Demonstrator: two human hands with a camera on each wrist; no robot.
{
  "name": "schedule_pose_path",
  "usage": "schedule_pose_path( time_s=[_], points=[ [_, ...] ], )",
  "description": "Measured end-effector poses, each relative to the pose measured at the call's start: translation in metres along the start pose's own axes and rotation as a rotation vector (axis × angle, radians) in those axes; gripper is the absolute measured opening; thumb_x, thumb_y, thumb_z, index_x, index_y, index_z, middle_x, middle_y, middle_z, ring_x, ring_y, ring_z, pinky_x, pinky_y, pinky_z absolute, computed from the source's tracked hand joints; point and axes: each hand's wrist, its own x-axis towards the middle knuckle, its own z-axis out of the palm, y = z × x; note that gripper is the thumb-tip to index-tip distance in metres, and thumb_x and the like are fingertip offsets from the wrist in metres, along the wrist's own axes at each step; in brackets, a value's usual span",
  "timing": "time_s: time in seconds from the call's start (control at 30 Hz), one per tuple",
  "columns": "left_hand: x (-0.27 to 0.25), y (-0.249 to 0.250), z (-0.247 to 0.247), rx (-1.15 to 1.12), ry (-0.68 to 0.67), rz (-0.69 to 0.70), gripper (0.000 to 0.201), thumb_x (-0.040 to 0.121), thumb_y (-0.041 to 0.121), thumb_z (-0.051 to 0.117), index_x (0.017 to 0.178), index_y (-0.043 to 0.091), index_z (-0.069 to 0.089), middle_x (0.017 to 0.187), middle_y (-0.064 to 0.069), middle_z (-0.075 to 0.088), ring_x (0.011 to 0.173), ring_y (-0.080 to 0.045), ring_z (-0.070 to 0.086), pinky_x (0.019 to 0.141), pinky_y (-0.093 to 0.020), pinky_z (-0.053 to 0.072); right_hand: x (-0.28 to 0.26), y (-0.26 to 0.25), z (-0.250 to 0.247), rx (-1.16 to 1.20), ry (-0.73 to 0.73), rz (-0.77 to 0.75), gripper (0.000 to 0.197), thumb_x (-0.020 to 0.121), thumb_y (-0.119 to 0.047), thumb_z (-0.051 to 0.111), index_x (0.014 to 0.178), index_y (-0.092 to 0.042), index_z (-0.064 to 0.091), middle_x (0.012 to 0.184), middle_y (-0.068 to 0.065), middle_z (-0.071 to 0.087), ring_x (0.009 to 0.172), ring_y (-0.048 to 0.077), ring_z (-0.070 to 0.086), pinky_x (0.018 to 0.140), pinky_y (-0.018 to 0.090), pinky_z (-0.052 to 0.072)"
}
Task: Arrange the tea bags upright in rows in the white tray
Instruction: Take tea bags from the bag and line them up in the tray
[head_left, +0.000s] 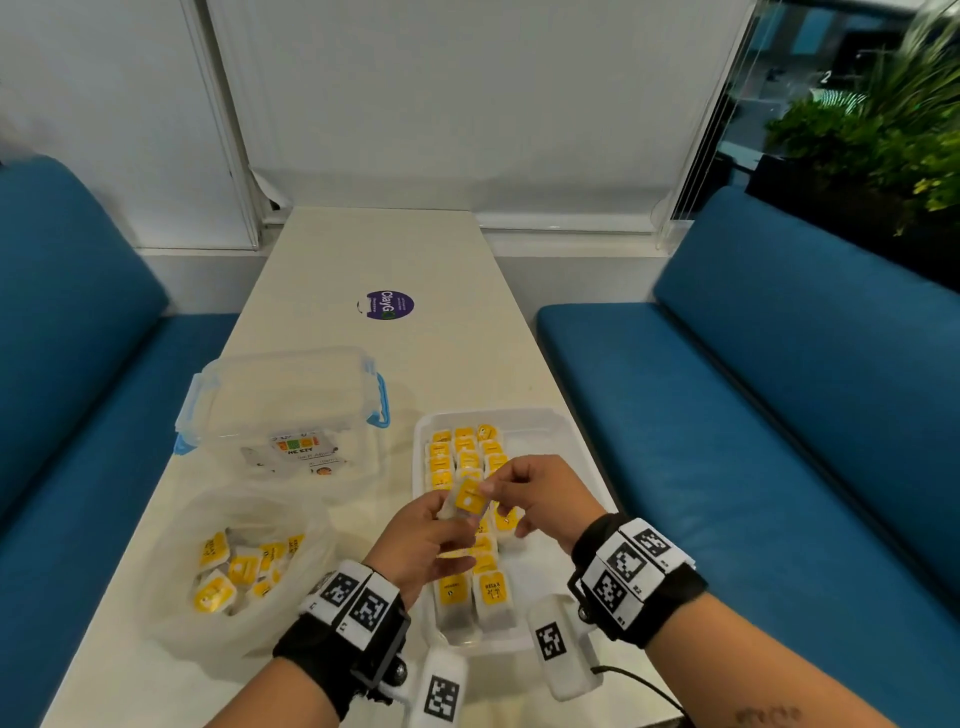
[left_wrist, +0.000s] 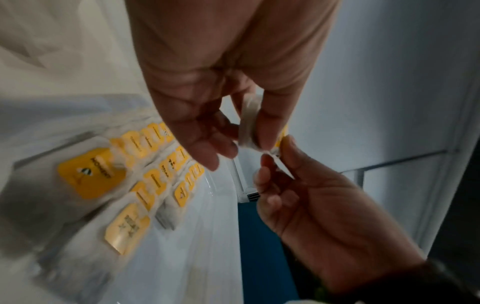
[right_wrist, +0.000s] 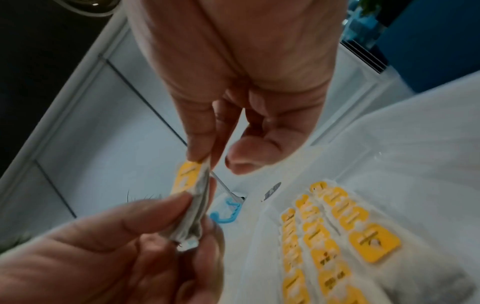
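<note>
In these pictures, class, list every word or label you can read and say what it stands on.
"ClayG": round purple sticker on the long white table.
"RELAX": yellow tag of a tea bag at the near end of the white tray.
Label on the clear plastic box with blue clips: too blurred to read.
Other yellow tags: too small or blurred.

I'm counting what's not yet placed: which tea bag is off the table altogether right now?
The tea bag held above the white tray, pinched by left hand and right hand; the others sit in the tray or the plastic bag.
</note>
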Motion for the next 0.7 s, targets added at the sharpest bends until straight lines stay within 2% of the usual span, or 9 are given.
schedule_pose_path(
  time_s=[0.1, 0.17, 0.2, 0.3, 0.37, 0.47, 0.53, 0.63, 0.7],
  points=[
    [0.005, -0.006, -0.004, 0.218, 0.062, 0.054, 0.004, 0.084, 0.013, 0.065, 0.085, 0.012, 0.062, 0.075, 0.000, 0.058, 0.067, -0.011, 0.053, 0.060, -0.022, 0.047, 0.004, -0.005, -0.006, -0.254, 0.091, -0.075, 0.021, 0.084, -0.019, 0.068, 0.064, -0.017, 0.061, 0.062, -0.006, 0.054, 0.055, 0.006, 0.049, 0.043, 0.013, 0.039],
    [0.011, -0.012, -0.012, 0.352, 0.153, 0.141, 0.008, 0.082, 0.012, 0.068, 0.080, 0.018, 0.064, 0.079, 0.002, 0.060, 0.074, -0.013, 0.056, 0.059, -0.017, 0.045, 0.007, -0.008, -0.012, -0.295, 0.116, -0.070, 0.022, 0.087, -0.019, 0.065, 0.066, -0.015, 0.058, 0.062, -0.006, 0.054, 0.052, 0.005, 0.047, 0.043, 0.015, 0.039],
    [0.015, -0.015, -0.017, 0.447, 0.193, 0.185, 0.013, 0.081, 0.012, 0.070, 0.079, 0.023, 0.064, 0.084, 0.002, 0.060, 0.081, -0.015, 0.058, 0.065, -0.018, 0.045, 0.009, -0.010, -0.016, -0.304, 0.116, -0.049, 0.023, 0.088, -0.019, 0.063, 0.068, -0.013, 0.056, 0.063, -0.004, 0.054, 0.051, 0.006, 0.046, 0.043, 0.017, 0.040],
    [0.020, -0.024, -0.029, 0.725, 0.222, 0.177, 0.019, 0.079, 0.016, 0.071, 0.092, 0.028, 0.065, 0.103, 0.003, 0.057, 0.102, -0.015, 0.056, 0.085, -0.022, 0.042, 0.012, -0.015, -0.027, -0.389, 0.084, 0.004, 0.028, 0.089, -0.021, 0.062, 0.065, -0.013, 0.050, 0.064, 0.000, 0.056, 0.048, 0.008, 0.042, 0.044, 0.019, 0.038],
    [0.022, -0.028, -0.033, 0.777, 0.199, 0.137, 0.027, 0.080, 0.014, 0.071, 0.104, 0.023, 0.065, 0.107, 0.004, 0.053, 0.107, -0.016, 0.054, 0.088, -0.020, 0.039, 0.012, -0.022, -0.032, -0.369, 0.029, 0.027, 0.027, 0.088, -0.019, 0.063, 0.064, -0.014, 0.052, 0.062, -0.001, 0.057, 0.047, 0.007, 0.042, 0.041, 0.015, 0.036],
    [0.023, -0.031, -0.035, 0.784, 0.190, 0.124, 0.032, 0.080, 0.011, 0.070, 0.110, 0.020, 0.063, 0.107, 0.005, 0.052, 0.108, -0.021, 0.055, 0.083, -0.017, 0.039, 0.012, -0.031, -0.042, -0.216, -0.017, 0.076, 0.025, 0.085, -0.016, 0.067, 0.062, -0.013, 0.056, 0.059, 0.001, 0.052, 0.052, 0.011, 0.041, 0.045, 0.019, 0.033],
    [0.024, -0.030, -0.035, 0.793, 0.192, 0.122, 0.032, 0.081, 0.010, 0.069, 0.111, 0.019, 0.062, 0.106, 0.006, 0.051, 0.106, -0.021, 0.055, 0.082, -0.017, 0.038, 0.014, -0.034, -0.046, -0.318, -0.019, 0.093, 0.026, 0.082, -0.018, 0.070, 0.059, -0.015, 0.057, 0.058, 0.000, 0.052, 0.053, 0.011, 0.041, 0.047, 0.020, 0.033],
    [0.025, -0.029, -0.036, 0.792, 0.188, 0.126, 0.029, 0.081, 0.009, 0.068, 0.106, 0.024, 0.062, 0.107, 0.006, 0.052, 0.097, -0.018, 0.054, 0.080, -0.017, 0.037, 0.018, -0.034, -0.045, -0.431, -0.017, 0.097, 0.028, 0.083, -0.018, 0.070, 0.058, -0.014, 0.057, 0.058, -0.002, 0.053, 0.049, 0.008, 0.041, 0.041, 0.012, 0.033],
    [0.025, -0.029, -0.037, 0.770, 0.175, 0.132, 0.027, 0.082, 0.008, 0.067, 0.102, 0.025, 0.060, 0.106, 0.006, 0.052, 0.089, -0.012, 0.048, 0.080, -0.018, 0.037, 0.021, -0.030, -0.042, -0.430, -0.020, 0.127, 0.028, 0.085, -0.018, 0.067, 0.060, -0.014, 0.056, 0.060, 0.000, 0.055, 0.049, 0.008, 0.040, 0.041, 0.014, 0.033]
  ],
)
